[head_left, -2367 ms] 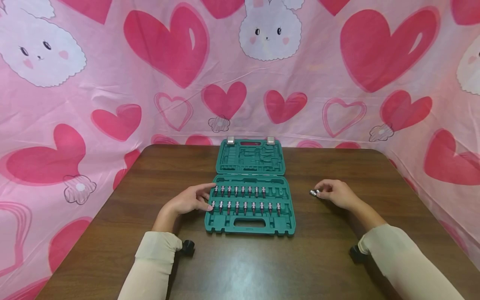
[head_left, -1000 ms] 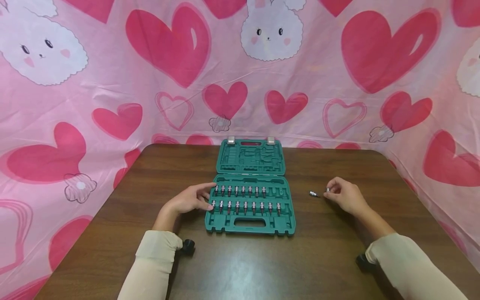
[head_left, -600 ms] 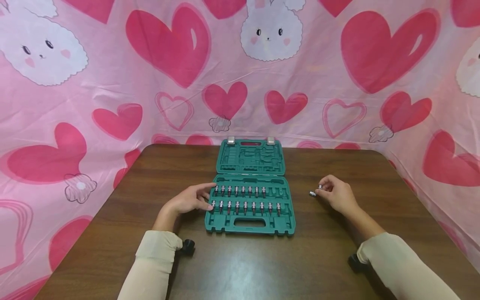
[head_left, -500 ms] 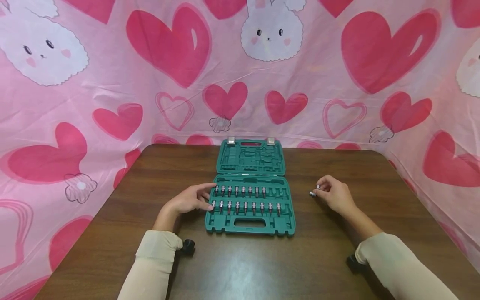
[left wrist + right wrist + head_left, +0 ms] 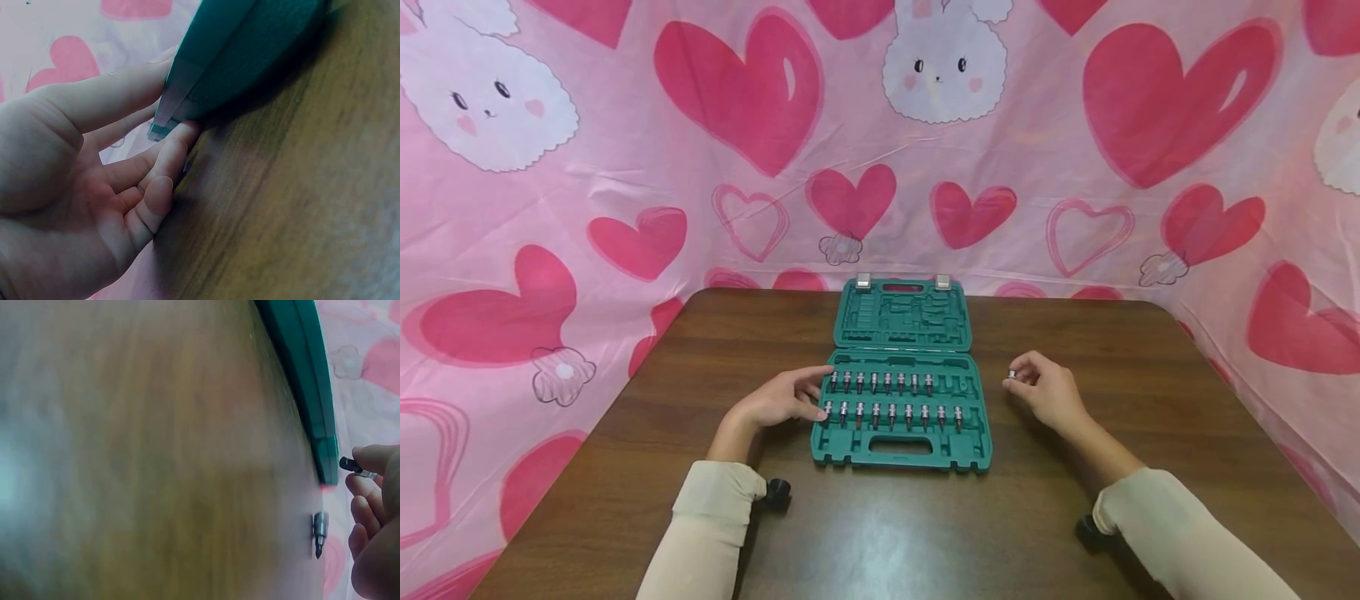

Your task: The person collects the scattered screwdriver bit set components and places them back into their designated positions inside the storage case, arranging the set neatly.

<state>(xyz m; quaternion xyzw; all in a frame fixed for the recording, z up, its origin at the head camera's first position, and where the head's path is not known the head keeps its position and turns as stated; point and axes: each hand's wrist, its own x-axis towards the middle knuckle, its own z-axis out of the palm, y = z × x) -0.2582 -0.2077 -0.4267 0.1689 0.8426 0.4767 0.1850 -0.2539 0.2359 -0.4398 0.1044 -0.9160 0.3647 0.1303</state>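
Observation:
My left hand [image 5: 778, 398] rests at the left edge of an open green tool case [image 5: 901, 460]. Its thumb and index finger lie spread on the rim; the left wrist view shows the other fingers bent loosely against the case's side. To the right of the case, my right hand [image 5: 1043, 390] pinches a small silver bit socket [image 5: 1012, 374] between thumb and fingers, its dark tip visible in the right wrist view. A second bit socket [image 5: 320, 525] lies on the table, hidden behind the right hand in the head view. Two rows of bit sockets [image 5: 892, 415] stand in the case.
Vacant slots [image 5: 951, 384] show at the right end of the upper row. The case's lid [image 5: 902, 312] lies back with two metal latches. The brown wooden table [image 5: 880, 533] reaches to a pink heart-patterned cloth [image 5: 1048, 108] behind.
My right hand first drew back right with a bit socket, leaving another on the table. It has since moved left toward the case, still pinching it. The left hand has stayed put.

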